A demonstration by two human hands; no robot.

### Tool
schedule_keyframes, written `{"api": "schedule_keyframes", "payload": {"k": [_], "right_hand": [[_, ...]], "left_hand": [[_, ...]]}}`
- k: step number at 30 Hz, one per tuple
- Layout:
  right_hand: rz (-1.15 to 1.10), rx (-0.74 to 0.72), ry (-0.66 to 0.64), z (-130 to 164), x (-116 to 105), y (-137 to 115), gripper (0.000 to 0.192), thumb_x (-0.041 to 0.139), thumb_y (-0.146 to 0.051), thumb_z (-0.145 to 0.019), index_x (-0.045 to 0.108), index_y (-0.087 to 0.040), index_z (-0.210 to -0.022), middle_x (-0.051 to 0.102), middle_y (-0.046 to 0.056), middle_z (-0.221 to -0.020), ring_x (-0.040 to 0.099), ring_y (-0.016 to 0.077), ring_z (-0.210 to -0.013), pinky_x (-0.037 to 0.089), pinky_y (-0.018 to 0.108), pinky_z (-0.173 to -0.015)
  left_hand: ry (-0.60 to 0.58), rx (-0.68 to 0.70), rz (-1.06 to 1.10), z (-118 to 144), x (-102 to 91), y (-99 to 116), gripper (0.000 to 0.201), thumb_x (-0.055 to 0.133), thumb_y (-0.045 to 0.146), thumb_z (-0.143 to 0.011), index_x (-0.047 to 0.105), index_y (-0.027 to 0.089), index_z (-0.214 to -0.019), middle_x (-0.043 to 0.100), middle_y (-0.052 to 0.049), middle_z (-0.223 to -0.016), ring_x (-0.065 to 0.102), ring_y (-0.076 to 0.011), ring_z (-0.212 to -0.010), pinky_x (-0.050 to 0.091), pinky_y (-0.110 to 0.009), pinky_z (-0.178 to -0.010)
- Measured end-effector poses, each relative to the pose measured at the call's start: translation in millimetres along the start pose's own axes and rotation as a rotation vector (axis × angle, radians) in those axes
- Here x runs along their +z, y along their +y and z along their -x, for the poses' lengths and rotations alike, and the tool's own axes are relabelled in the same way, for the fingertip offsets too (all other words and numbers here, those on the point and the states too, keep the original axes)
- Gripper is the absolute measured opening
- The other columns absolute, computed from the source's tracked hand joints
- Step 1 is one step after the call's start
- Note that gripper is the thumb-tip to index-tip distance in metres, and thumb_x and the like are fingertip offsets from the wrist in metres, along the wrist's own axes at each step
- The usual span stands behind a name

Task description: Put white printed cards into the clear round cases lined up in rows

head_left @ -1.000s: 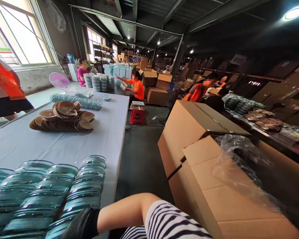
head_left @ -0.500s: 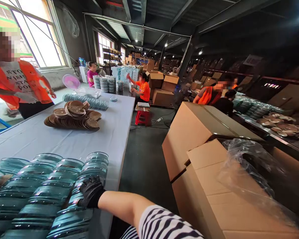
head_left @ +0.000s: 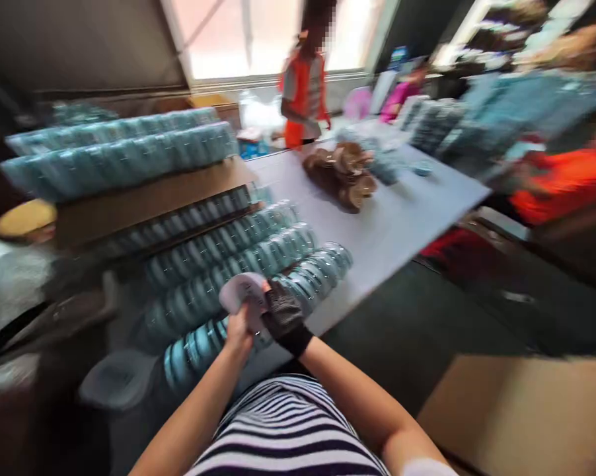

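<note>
A pale, round, plate-like disc with blurred dark marks on its face is held between my two hands. My bare left hand is closed on its lower edge. At the right edge, my right hand, in a dark fingertipless glove, is also closed on the disc. Whether it is glass or another material, I cannot tell. Under and around my hands, teal glass dishes stand on edge in long, tightly nested rows on the white table.
Brown dishes are heaped farther along the table. More rows of teal dishes rest on a cardboard surface at left. A translucent round piece is at lower left. A person in an orange vest stands beyond. A carton is at right.
My view has swung left. My gloved right hand has gone from resting on a row of teal dishes to holding the pale disc. My left hand has come into view, gripping it too.
</note>
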State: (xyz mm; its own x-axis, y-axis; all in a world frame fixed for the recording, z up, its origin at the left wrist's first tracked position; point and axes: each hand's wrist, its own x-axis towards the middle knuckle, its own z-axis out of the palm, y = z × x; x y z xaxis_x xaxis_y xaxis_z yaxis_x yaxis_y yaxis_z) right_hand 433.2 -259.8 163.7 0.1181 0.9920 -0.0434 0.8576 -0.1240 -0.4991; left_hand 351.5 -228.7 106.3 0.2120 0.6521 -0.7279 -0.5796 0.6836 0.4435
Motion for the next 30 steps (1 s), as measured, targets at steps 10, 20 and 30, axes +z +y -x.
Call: {"api": "schedule_keyframes", "payload": {"k": [10,20,30], "right_hand": [[0.044,0.398,-0.006,11.7,-14.8,54.6,0.039,0.039,-0.032,-0.098,0.066,-0.013,-0.118,0.072,0.016,-0.108,0.068,0.0228,-0.097,0.051,0.03,-0.082],[0.356,0.106,-0.633,70.6,16.4,17.2,0.036,0.047,-0.024,-0.092,0.06,-0.024,-0.126,0.074,0.011,-0.104,0.069,0.0263,-0.094,0.05,0.034,-0.076],[0.386,0.127,-0.6,20.0,50.6,17.6,0.034,0.043,-0.032,-0.097,0.055,-0.016,-0.125,0.073,0.015,-0.102,0.07,0.0228,-0.094,0.046,0.029,-0.074]], "left_hand": [[0.135,0.048,0.342,-19.6,-35.1,39.6,0.031,0.067,0.013,-0.085,0.065,0.015,-0.116,0.076,-0.01,-0.101,0.071,-0.0249,-0.097,0.051,-0.049,-0.1],[0.101,-0.168,0.41,-44.2,-71.8,42.3,0.039,0.057,0.017,-0.092,0.057,0.017,-0.13,0.075,-0.012,-0.102,0.068,-0.0275,-0.109,0.045,-0.055,-0.105],[0.069,-0.174,0.4,-45.7,-74.0,39.6,0.048,0.056,0.02,-0.093,0.048,0.019,-0.141,0.073,-0.013,-0.114,0.07,-0.0265,-0.105,0.044,-0.055,-0.106]]}}
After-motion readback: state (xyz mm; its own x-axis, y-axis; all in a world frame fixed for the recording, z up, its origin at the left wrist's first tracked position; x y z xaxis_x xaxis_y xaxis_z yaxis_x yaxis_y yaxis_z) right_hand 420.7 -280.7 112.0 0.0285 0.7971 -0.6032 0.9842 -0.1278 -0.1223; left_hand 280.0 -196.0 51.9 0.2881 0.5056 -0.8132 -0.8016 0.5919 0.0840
